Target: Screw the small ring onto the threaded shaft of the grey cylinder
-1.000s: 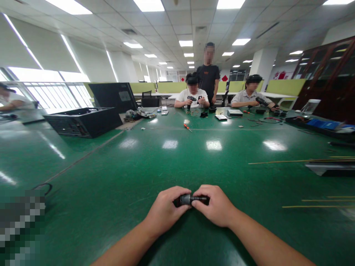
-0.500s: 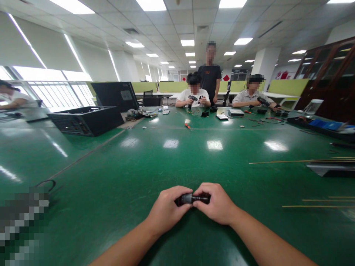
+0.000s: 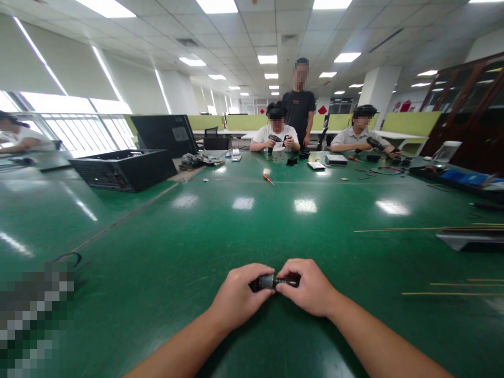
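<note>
Just above the table's near side, my left hand (image 3: 241, 291) is closed around a small grey metal cylinder (image 3: 266, 282) that resembles a small motor. From its right end runs a thin dark ridged shaft (image 3: 289, 282), pinched by the thumb and fingers of my right hand (image 3: 309, 286). The fingertips of both hands nearly meet where the cylinder joins the shaft. The piece lies roughly level, left to right. My left palm hides the cylinder's far end, and whether the two parts are one piece I cannot tell.
Green table (image 3: 220, 226) spreads all around. A dark computer case (image 3: 129, 170) stands open at the left, and an orange screwdriver (image 3: 268, 179) lies beyond my hands. Thin yellowish rods (image 3: 444, 293) lie right. Two people sit across, holding power drills (image 3: 274, 139); another person (image 3: 299, 113) stands behind.
My right hand's fingertips have shifted very slightly right along the shaft. My left hand keeps its hold on the cylinder, nearly still.
</note>
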`<state>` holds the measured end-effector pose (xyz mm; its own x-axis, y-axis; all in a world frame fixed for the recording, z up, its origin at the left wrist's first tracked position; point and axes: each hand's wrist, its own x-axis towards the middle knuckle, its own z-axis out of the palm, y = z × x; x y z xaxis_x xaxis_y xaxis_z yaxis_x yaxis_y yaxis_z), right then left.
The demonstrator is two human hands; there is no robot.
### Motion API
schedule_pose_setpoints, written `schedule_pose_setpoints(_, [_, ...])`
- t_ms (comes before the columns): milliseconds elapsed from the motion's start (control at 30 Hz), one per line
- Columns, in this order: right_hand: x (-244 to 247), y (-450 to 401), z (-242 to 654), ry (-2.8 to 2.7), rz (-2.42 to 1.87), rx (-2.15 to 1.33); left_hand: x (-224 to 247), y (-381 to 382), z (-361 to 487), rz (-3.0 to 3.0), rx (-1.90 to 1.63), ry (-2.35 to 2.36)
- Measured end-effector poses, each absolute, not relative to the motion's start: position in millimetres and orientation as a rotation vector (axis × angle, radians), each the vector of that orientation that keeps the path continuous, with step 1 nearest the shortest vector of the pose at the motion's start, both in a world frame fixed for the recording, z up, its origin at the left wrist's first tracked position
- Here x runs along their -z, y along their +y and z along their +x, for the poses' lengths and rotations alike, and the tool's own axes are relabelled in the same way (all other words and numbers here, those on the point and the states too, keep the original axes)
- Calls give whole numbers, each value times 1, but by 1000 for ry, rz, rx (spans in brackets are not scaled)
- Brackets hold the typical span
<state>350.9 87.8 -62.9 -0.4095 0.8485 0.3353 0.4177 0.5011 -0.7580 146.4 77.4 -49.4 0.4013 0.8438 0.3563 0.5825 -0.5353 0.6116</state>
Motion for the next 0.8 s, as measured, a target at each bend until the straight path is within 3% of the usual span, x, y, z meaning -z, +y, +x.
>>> schedule_pose_setpoints(800, [62, 85, 351, -1943, -1071, -729, 52, 81, 145, 2223, -1001, 1300])
